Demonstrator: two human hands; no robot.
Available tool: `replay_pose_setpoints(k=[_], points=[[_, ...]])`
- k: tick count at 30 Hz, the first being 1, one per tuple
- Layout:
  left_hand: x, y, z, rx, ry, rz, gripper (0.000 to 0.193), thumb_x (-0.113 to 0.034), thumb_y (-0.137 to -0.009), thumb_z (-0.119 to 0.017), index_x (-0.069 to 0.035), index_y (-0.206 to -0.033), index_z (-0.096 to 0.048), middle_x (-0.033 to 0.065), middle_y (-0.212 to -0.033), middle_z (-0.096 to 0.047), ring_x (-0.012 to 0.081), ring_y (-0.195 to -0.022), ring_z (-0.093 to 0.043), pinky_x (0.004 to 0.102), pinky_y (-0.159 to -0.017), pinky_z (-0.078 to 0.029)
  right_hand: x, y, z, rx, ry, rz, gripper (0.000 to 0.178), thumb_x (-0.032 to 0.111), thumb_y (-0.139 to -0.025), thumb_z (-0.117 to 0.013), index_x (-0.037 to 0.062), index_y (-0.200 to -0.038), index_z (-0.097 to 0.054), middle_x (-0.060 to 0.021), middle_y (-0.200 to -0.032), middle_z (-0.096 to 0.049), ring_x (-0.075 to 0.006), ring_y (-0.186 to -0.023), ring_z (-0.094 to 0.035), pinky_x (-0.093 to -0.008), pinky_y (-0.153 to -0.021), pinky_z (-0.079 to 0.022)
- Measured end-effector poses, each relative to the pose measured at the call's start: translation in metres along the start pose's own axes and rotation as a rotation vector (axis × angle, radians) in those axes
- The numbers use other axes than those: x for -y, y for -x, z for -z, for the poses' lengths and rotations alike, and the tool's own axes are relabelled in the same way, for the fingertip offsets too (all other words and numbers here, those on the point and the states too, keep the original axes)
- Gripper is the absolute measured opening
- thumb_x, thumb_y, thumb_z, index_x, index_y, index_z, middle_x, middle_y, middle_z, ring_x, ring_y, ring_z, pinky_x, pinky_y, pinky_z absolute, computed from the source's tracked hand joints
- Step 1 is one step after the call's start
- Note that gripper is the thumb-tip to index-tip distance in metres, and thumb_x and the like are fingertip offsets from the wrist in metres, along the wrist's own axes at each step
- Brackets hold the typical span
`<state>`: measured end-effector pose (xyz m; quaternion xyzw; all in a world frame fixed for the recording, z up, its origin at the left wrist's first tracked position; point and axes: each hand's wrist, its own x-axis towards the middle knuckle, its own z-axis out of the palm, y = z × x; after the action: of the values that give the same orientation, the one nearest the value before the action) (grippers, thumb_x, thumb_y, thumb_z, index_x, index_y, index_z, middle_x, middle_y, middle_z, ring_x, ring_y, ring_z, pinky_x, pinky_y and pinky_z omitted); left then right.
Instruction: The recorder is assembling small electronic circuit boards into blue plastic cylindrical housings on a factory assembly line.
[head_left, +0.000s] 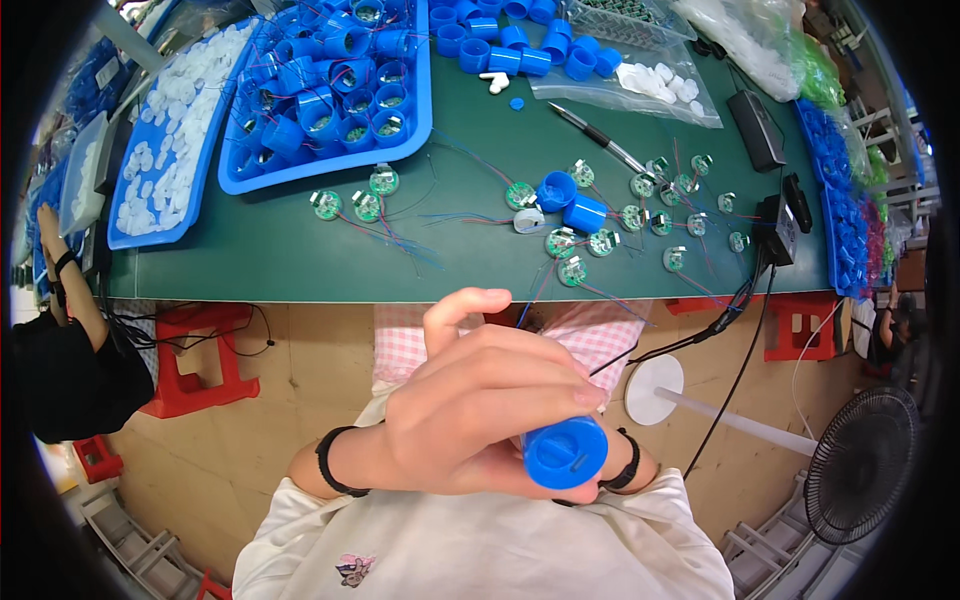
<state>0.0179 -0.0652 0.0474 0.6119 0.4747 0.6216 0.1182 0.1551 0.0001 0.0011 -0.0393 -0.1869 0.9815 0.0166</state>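
Observation:
In front of my chest, beyond the table's near edge, my left hand (485, 385) is closed around a blue plastic cup-like housing (566, 455). Its round end, marked by a short slot, faces up. One finger of that hand is bent and raised off the housing. My right hand (610, 450) is close behind the housing, mostly covered by it and by the left hand; its fingers are hidden. On the table ahead, several round green circuit boards (571, 270) with thin red and blue wires are scattered around two blue housings (584, 213).
A blue tray (425, 120) of wired housings stands at the back left beside a tray of white discs (150, 190). Loose blue cups (505, 60), a pen (600, 138) and a black box (755, 130) lie farther back. A fan (862, 465) is at right; another person's arm (80, 285) at left.

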Motion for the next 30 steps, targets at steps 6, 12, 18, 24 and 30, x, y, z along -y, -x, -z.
replay_pose_setpoints(k=[6,12,18,24,30], points=[[0.000,-0.001,-0.007,-0.027,-0.079,-0.010,0.060,-0.040,-0.053,-0.082,-0.010,-0.097,-0.055,0.0030,-0.083,-0.059,0.0182,-0.078,-0.061,0.0417,-0.096,-0.026,-0.015,-0.005,0.018,-0.139,0.403,0.161,0.011,0.010,-0.077,-0.065,0.0063,-0.084,-0.057,0.0020,-0.078,-0.056,-0.0043,-0.073,-0.052,-0.0193,-0.056,-0.040],[0.001,0.001,-0.007,-0.034,-0.138,-0.025,0.058,-0.039,-0.051,-0.083,-0.010,-0.094,-0.057,0.0017,-0.083,-0.058,0.0175,-0.077,-0.062,0.0406,-0.096,-0.027,-0.021,-0.007,0.022,-0.165,0.131,0.101,0.012,0.009,-0.075,-0.066,0.0058,-0.083,-0.057,0.0034,-0.077,-0.055,-0.0047,-0.071,-0.052,-0.0188,-0.055,-0.039],[0.000,0.000,-0.003,-0.060,-0.141,-0.010,0.049,-0.032,-0.056,-0.082,-0.010,-0.092,-0.058,0.0020,-0.084,-0.060,0.0179,-0.077,-0.062,0.0413,-0.096,-0.026,-0.006,0.000,0.011,-0.084,0.163,0.017,0.018,0.017,-0.081,-0.060,0.0036,-0.092,-0.057,-0.0007,-0.085,-0.057,-0.0056,-0.069,-0.054,-0.0183,-0.055,-0.040],[0.005,0.003,0.004,-0.051,-0.162,0.011,0.038,-0.022,-0.063,-0.079,-0.009,-0.092,-0.058,0.0038,-0.084,-0.062,0.0197,-0.078,-0.063,0.0422,-0.097,-0.025,0.009,0.004,-0.014,0.145,-0.223,0.247,0.040,0.019,-0.087,-0.052,-0.0013,-0.120,-0.040,-0.0126,-0.103,-0.057,-0.0034,-0.035,-0.044,-0.0176,-0.033,-0.028],[0.004,0.011,0.004,-0.023,-0.152,0.009,0.032,-0.015,-0.067,-0.075,-0.009,-0.094,-0.057,0.0042,-0.082,-0.062,0.0199,-0.078,-0.063,0.0422,-0.098,-0.024,0.030,0.014,-0.032,-0.063,-0.079,0.007,0.031,0.002,-0.086,-0.050,-0.0012,-0.116,-0.043,-0.0073,-0.091,-0.061,-0.0016,-0.031,-0.039,-0.0168,-0.029,-0.025]])
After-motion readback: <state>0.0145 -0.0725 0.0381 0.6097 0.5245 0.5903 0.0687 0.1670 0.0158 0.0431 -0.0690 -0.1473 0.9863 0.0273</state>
